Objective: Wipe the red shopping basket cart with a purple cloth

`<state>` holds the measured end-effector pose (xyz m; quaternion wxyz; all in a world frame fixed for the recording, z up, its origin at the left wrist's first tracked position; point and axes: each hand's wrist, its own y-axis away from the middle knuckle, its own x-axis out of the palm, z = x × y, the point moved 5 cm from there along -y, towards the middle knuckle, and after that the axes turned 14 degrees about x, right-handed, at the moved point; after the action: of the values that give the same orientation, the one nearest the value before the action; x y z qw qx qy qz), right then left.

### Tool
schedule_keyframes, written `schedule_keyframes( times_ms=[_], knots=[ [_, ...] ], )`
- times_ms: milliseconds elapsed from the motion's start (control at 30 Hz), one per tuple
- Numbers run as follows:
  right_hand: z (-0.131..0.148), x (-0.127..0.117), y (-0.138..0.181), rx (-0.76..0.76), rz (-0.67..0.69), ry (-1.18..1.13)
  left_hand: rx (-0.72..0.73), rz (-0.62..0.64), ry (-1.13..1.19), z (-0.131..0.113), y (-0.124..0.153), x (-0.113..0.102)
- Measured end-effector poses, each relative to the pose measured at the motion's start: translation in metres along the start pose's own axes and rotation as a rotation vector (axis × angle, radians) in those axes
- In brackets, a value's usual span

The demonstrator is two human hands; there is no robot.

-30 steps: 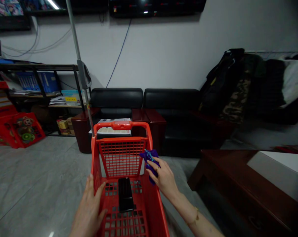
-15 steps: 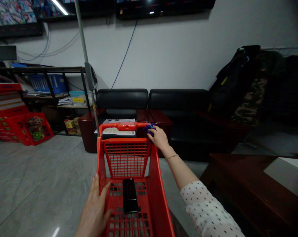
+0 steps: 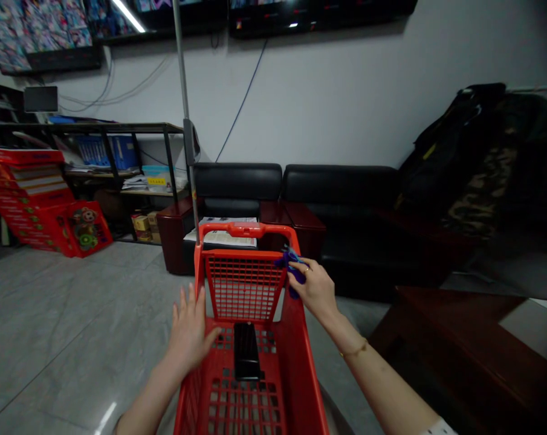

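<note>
Dim room. A strip light (image 3: 128, 15) at eleven o'clock glares white, leaving a small sheen on the floor (image 3: 101, 418) at seven. From two to five o'clock everything sinks into murky shadow. Edges bend and soften; the centre is fairly sharp.

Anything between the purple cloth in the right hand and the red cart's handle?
Nothing visible. The right hand holds the purple cloth at the right upright of the cart, just below the corner of the handle; the bar is bare. The left hand rests on the left rim, apart from it.
</note>
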<state>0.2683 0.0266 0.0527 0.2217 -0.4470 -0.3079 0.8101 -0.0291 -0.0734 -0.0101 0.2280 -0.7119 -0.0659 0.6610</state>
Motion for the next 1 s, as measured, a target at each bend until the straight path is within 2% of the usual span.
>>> schedule_keyframes(
  times_ms=[67,167,300,367,433,500,600,667,733,833,933,1000],
  knots=[
    [0.010,0.007,-0.026,0.049,-0.032,-0.061,-0.088,0.017,-0.004,0.007,-0.026,-0.001],
    [0.027,0.036,-0.055,0.065,0.030,-0.089,-0.157,0.040,0.003,0.012,-0.050,0.008],
    [0.032,0.082,-0.062,0.134,0.125,0.050,-0.110,-0.023,-0.007,0.012,-0.050,0.021],
    [0.036,0.098,-0.058,0.216,0.100,0.128,-0.088,-0.050,-0.002,0.011,-0.047,0.024],
    [0.052,0.113,-0.054,0.231,0.073,0.177,-0.067,-0.065,0.002,0.010,-0.046,0.024],
    [0.085,0.129,-0.050,0.142,0.094,0.199,-0.054,-0.065,-0.003,0.008,-0.047,0.023],
    [0.138,0.153,-0.044,-0.077,0.192,0.212,-0.057,-0.043,-0.029,0.005,-0.048,0.019],
    [0.154,0.160,-0.042,-0.168,0.239,0.226,-0.069,-0.025,-0.064,0.003,-0.047,0.016],
    [0.144,0.156,-0.042,-0.188,0.255,0.239,-0.087,0.003,-0.108,0.002,-0.045,0.013],
    [0.090,0.130,-0.047,-0.147,0.229,0.276,-0.100,0.044,-0.143,0.001,-0.044,0.010],
    [0.028,0.097,-0.053,0.000,0.135,0.338,-0.067,0.044,-0.108,-0.001,-0.045,0.010],
    [0.007,0.086,-0.053,0.102,0.079,0.370,-0.031,0.027,-0.075,-0.003,-0.046,0.011]
  ],
)
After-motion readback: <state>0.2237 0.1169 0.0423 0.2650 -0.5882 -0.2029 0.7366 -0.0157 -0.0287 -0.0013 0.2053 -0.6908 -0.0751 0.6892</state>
